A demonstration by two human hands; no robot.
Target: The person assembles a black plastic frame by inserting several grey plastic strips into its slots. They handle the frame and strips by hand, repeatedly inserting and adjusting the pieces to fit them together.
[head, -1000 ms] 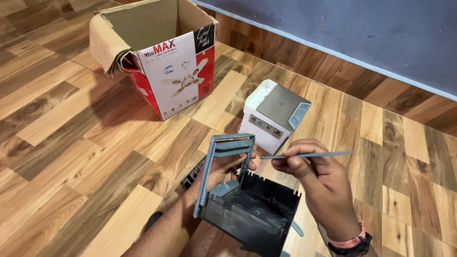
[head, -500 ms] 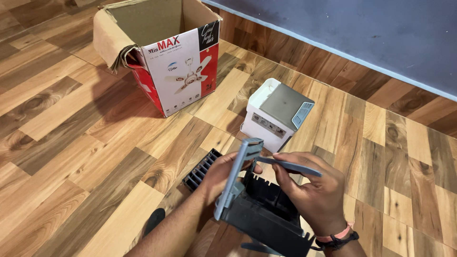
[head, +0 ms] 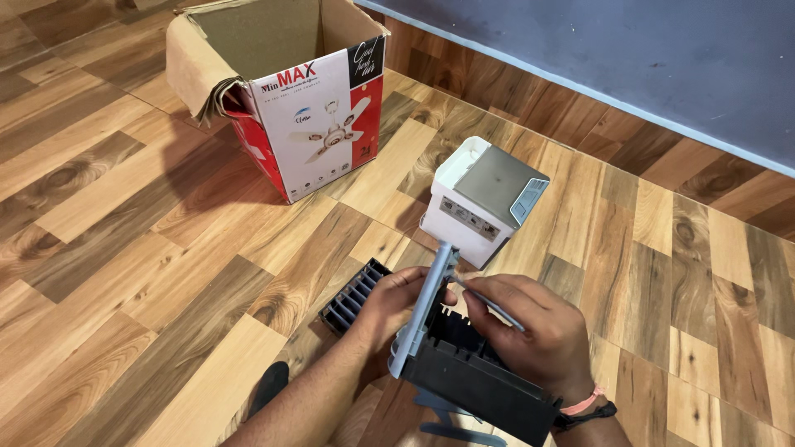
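1. We look down at our two bare hands working low over a wood-patterned floor [head: 149, 273], with a black plastic housing [head: 476, 377] held just above it near the bottom of the view.

2. Our left hand [head: 396, 302] is clamped on a grey-blue frame panel [head: 424, 310] that stands nearly edge-on against the housing's left side, thumb over its near edge and fingers behind.

3. Our right hand [head: 530, 335] curls over the housing's open top, its grip pinched together on a thin grey-blue strip [head: 489, 305] whose tip meets the upper part of the frame panel.

4. We judge the housing light and stiff, a hollow moulded shell best held by its outer walls; the strip looks slender and likely to flex or snap, so it wants a hold close to the working end.

5. Both wrists are bent inward, forearms coming up from the bottom edge, the right one wearing a pink and a dark band [head: 584, 407].

6. A black slatted grille [head: 352, 296] lies on the floor just beside our left hand.

7. A small white appliance with a grey top [head: 480, 199] stands beyond our hands, and an open cardboard box [head: 281, 91] sits well apart at the upper left.
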